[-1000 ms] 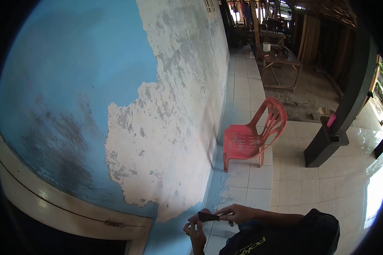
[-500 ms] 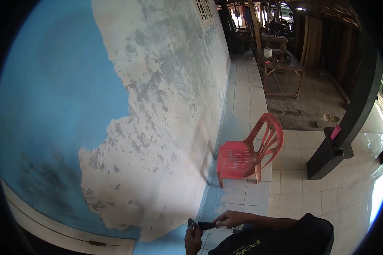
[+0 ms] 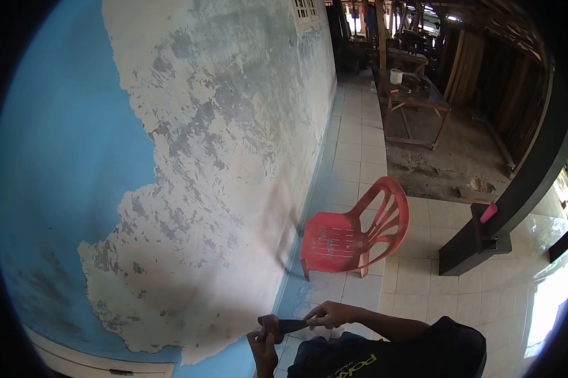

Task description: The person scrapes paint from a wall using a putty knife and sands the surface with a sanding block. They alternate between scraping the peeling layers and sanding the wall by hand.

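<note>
Low in the head view, my left hand [image 3: 263, 343] and my right hand [image 3: 330, 313] both grip a small dark flat-bladed tool [image 3: 290, 326], held level between them close to the foot of the wall. The left hand's fingers curl round one end and the right hand pinches the other end. Just to the left stands the wall [image 3: 196, 157], its blue paint stripped over a large pale patch of bare plaster.
A red plastic chair [image 3: 350, 234] stands against the wall on the white tiled floor [image 3: 416, 283]. A dark pillar [image 3: 517, 189] rises at the right. Farther back is a wooden table [image 3: 416, 94] with a white roll on it.
The view has swung left and down along the wall. My hands with the tool have shifted slightly left and stay together.
</note>
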{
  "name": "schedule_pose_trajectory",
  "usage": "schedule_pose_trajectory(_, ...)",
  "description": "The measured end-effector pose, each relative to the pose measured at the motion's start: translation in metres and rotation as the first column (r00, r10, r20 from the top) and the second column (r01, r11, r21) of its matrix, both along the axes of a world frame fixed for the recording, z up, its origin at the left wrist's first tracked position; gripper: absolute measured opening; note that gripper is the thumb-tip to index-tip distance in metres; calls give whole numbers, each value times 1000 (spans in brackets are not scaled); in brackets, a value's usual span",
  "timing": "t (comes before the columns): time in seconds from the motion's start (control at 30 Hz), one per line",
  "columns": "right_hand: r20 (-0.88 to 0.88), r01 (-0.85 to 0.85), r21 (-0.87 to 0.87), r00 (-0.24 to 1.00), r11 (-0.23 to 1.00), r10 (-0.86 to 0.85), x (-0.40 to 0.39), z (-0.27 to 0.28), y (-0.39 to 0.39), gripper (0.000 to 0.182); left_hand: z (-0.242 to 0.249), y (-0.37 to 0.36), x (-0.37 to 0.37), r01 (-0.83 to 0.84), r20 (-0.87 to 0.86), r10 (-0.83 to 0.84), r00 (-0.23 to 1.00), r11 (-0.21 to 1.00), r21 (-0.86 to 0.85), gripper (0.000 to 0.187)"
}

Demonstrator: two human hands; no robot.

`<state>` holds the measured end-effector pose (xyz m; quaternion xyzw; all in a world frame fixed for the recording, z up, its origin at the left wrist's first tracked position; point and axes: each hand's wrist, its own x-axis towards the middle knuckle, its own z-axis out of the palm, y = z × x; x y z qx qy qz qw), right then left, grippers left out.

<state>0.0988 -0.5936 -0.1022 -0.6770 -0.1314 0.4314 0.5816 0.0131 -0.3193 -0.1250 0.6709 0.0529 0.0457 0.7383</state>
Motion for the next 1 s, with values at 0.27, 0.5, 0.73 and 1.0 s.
schedule_pose_trajectory(0.27, 19, -39, 20, 999, 999, 39, 31, 36, 17, 48, 15, 18, 30, -4, -56, 1, 998, 999, -39, 25)
schedule_pose_trajectory(0.5, 127, -19, 21, 992, 1000, 16, 56, 12, 48, 41, 17, 40, 49, 1, 26, -12, 1000, 927, 376, 40)
schedule_pose_trajectory(0.73, 105, -85, -62, 990, 994, 91, 74, 3, 69, 38, 32, 53, 50, -87, -1, 87, 996, 996, 7, 44)
schedule_pose_trajectory(1.0, 371, -62, -169, 921, 984, 122, 84, -24, 103, 40, 34, 85, 53, -47, 5, 47, 999, 951, 306, 41)
